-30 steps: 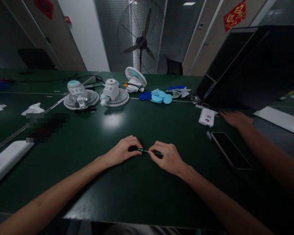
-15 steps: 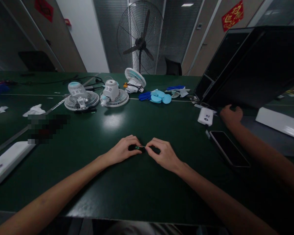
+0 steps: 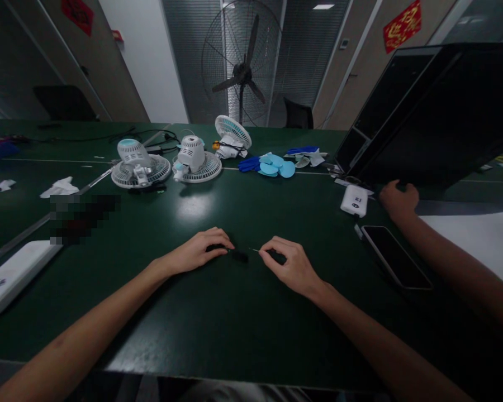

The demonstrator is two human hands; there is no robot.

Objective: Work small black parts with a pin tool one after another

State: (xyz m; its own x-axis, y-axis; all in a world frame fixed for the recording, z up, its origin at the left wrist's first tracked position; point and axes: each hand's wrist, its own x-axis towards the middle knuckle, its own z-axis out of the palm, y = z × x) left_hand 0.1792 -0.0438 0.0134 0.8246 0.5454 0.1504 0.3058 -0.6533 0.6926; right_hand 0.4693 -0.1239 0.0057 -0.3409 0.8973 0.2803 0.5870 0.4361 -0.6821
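My left hand (image 3: 203,248) rests low over the table with thumb and fingertips pinched together. A tiny greenish bit shows at those tips, too small to name. Just right of them is a small dark piece (image 3: 240,256); I cannot tell whether the fingers touch it. Facing it from the right, my right hand (image 3: 287,262) pinches a thin metal pin (image 3: 254,249) between thumb and index finger. The pin points left, and a gap separates it from the dark piece.
Small white fans (image 3: 140,167) stand at the back left, beside blue gloves and light-blue fan blades (image 3: 276,165). On the right are a white power bank (image 3: 354,201), a phone (image 3: 396,257), a large black monitor (image 3: 436,117) and another person's hand (image 3: 400,198). A long white case (image 3: 19,273) lies left.
My hands have drawn apart, the left moving left and the right moving right with the pin. The pin has come away from the dark piece. White material now shows beneath the other person's arm.
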